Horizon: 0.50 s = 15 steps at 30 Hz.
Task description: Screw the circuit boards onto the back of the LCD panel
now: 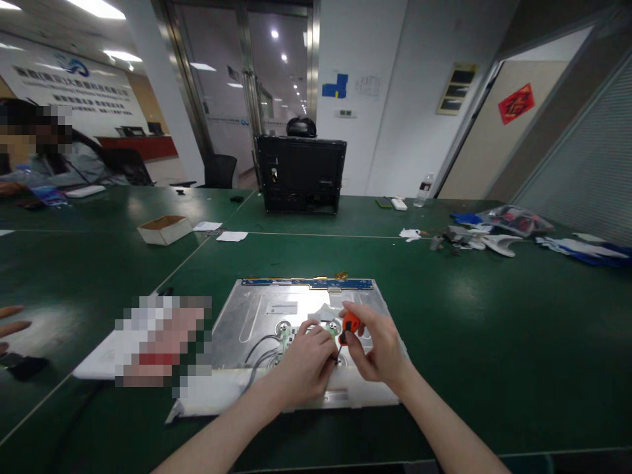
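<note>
Green table (494, 342): silver panel (257, 316); right hand (378, 352) fingers grip orange screwdriver (349, 324), left hand (306, 365) curled, grip unclear.

My two forearms enter from the lower edge, both bare to the frame's border, with no sleeve, glove, watch or ring that I can see. My left hand (306, 365) and right hand (378, 352) are uncovered, their fingers slender and their nails short and unpainted.

Green-topped worktables (494, 316) fill the room under white ceiling light panels (99, 8). White walls (375, 118) flank glass doors (247, 85) onto a lit corridor. A red paper, perhaps a festive decoration (516, 103), hangs on the right.
</note>
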Each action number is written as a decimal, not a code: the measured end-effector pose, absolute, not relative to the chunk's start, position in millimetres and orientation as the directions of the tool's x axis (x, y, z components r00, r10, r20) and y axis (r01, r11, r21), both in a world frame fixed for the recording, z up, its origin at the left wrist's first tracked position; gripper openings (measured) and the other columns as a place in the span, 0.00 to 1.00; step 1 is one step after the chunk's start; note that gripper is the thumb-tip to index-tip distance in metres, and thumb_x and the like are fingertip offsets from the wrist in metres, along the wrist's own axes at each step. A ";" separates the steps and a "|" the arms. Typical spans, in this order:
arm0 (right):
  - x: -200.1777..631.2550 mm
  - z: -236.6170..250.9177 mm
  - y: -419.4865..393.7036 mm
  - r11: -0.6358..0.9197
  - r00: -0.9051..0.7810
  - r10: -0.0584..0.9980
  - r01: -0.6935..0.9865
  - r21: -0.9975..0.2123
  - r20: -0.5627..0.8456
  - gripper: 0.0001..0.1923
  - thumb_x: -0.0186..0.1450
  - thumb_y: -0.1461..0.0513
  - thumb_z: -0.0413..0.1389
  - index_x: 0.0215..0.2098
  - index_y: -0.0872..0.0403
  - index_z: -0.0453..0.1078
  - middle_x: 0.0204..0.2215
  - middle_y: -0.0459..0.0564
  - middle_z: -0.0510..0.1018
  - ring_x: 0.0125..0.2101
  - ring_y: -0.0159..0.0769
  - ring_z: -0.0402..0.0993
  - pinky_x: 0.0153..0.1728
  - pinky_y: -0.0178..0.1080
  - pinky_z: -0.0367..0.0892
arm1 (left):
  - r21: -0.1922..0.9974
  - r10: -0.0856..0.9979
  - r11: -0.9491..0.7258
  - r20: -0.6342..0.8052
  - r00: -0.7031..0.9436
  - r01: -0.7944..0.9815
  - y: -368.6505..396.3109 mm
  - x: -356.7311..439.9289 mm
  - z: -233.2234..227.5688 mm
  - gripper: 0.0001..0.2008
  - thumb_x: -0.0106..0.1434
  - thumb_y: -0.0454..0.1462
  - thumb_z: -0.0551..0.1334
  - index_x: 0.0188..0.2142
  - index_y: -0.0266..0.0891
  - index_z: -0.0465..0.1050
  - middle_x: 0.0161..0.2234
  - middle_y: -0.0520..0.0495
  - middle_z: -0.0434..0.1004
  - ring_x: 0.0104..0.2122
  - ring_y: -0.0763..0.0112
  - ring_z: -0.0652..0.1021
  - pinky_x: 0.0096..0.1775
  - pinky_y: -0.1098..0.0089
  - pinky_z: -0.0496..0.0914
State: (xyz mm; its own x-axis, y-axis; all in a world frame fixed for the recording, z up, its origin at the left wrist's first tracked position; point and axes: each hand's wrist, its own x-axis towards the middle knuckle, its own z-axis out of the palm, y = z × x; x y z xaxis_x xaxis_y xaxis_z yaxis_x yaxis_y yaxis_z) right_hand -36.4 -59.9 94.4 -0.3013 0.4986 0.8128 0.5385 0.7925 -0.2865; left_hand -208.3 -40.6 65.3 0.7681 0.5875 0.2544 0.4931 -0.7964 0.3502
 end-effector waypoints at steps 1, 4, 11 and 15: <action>-36.6 94.4 -59.8 0.792 -0.299 0.494 0.542 -0.281 0.817 0.26 0.59 0.69 0.50 0.56 0.56 0.54 0.32 0.50 0.72 0.26 0.32 0.67 0.26 0.37 0.64 | 0.350 0.587 -0.797 0.253 0.769 0.493 -40.6 -208.3 65.6 0.09 0.58 0.31 0.56 0.37 0.41 0.69 0.36 0.48 0.74 0.40 0.65 0.71 0.54 0.58 0.54; -37.5 92.6 -58.3 0.784 -0.293 0.475 0.569 -0.248 0.830 0.25 0.59 0.68 0.51 0.55 0.56 0.56 0.29 0.48 0.71 0.25 0.32 0.66 0.24 0.36 0.63 | 0.353 0.587 -0.796 0.253 0.769 0.492 -41.0 -208.5 66.1 0.08 0.58 0.31 0.56 0.37 0.41 0.69 0.36 0.49 0.73 0.40 0.65 0.71 0.54 0.58 0.54; -37.9 86.9 -53.4 0.768 -0.271 0.439 0.608 -0.201 0.857 0.24 0.59 0.65 0.56 0.52 0.53 0.56 0.27 0.45 0.71 0.23 0.30 0.65 0.22 0.34 0.60 | 0.366 0.593 -0.791 0.263 0.761 0.490 -41.5 -209.0 65.5 0.07 0.57 0.31 0.56 0.35 0.41 0.69 0.37 0.49 0.73 0.41 0.65 0.71 0.55 0.58 0.53; -36.8 89.3 -55.0 0.764 -0.282 0.465 0.607 -0.219 0.839 0.24 0.60 0.64 0.55 0.53 0.53 0.56 0.27 0.45 0.71 0.24 0.31 0.65 0.22 0.34 0.60 | 0.365 0.593 -0.790 0.254 0.764 0.492 -41.2 -208.8 65.8 0.07 0.57 0.31 0.56 0.35 0.41 0.69 0.36 0.49 0.73 0.41 0.65 0.71 0.55 0.58 0.53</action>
